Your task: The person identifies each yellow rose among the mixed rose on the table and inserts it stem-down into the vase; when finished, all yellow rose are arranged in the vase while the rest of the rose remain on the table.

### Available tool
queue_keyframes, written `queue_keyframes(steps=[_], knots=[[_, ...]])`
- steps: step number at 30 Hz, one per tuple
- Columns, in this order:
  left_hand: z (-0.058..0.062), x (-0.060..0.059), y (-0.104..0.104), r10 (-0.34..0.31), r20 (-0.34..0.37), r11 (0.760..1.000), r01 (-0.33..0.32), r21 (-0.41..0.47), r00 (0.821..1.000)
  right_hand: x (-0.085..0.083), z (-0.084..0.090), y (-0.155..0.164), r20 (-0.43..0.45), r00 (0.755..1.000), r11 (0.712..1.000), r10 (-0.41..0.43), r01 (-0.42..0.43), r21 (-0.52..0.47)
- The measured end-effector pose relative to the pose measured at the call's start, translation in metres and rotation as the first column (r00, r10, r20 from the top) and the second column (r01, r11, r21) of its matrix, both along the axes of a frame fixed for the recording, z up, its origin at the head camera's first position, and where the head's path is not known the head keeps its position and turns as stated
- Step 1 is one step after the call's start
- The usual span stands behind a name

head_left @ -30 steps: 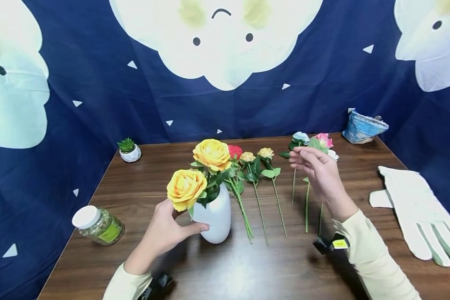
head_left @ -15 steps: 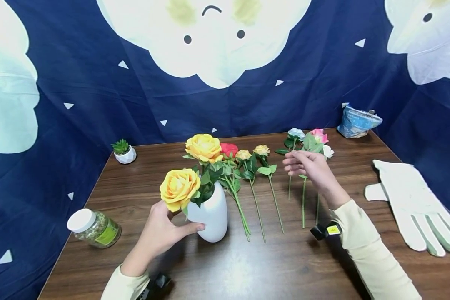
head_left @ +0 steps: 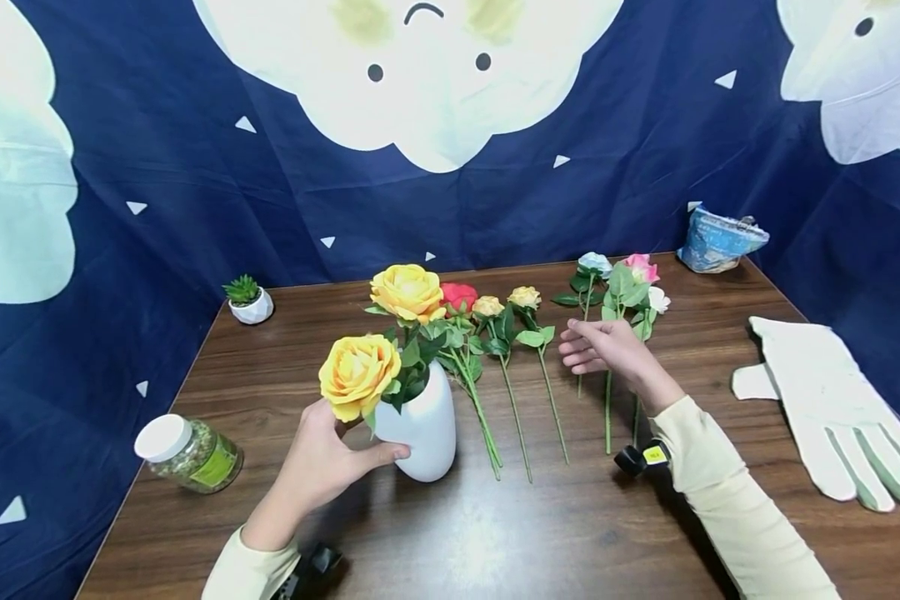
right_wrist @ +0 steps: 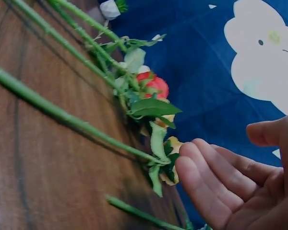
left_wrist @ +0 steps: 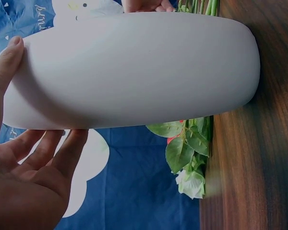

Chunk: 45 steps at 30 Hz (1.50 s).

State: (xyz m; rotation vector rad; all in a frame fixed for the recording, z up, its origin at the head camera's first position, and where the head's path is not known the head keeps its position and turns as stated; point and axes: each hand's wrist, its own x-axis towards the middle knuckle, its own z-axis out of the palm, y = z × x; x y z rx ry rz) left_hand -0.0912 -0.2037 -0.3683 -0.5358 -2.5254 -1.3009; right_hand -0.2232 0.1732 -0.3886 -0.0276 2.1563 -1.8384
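Flowers (head_left: 607, 350) lie loose on the table (head_left: 495, 533) to the right of the vase (head_left: 420, 429), stems running toward me, blooms pointing away. My right hand (head_left: 603, 350) hovers over the pale blue, pink and white ones, fingers relaxed and holding nothing, nearer them than my left hand (head_left: 322, 462), which grips the white vase with its two yellow roses (head_left: 356, 375).

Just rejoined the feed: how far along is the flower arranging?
Done: two yellow roses stand in the white vase. In hand: the left hand grips the vase; the right hand, holding nothing, hovers over the loose stems. Left: six flowers lie on the table, namely the red rose, two small yellow roses and the blue, pink and white trio.
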Motion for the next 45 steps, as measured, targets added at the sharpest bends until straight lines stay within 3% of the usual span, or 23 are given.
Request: queue_keyframes(steps=[15, 27, 39, 45], knots=[[-0.002, -0.003, 0.003, -0.052, 0.007, 0.998, 0.051, 0.042, 0.999, 0.000, -0.025, -0.006, 0.079, 0.997, 1.000, -0.006, 0.005, 0.019], [0.000, -0.001, 0.003, -0.038, 0.014, 0.998, 0.038, 0.042, 0.999, -0.001, -0.028, -0.008, 0.080, 0.997, 0.999, 0.006, -0.010, 0.043], [0.001, -0.001, 0.003, -0.076, 0.015, 0.993, 0.074, 0.089, 0.997, -0.003, -0.036, -0.016, 0.090, 0.996, 0.998, -0.005, 0.000, 0.057], [0.001, 0.000, 0.001, -0.054, 0.015, 0.997, 0.053, 0.063, 0.998, -0.002, -0.038, -0.022, 0.063, 0.998, 0.997, -0.018, 0.013, 0.080]])
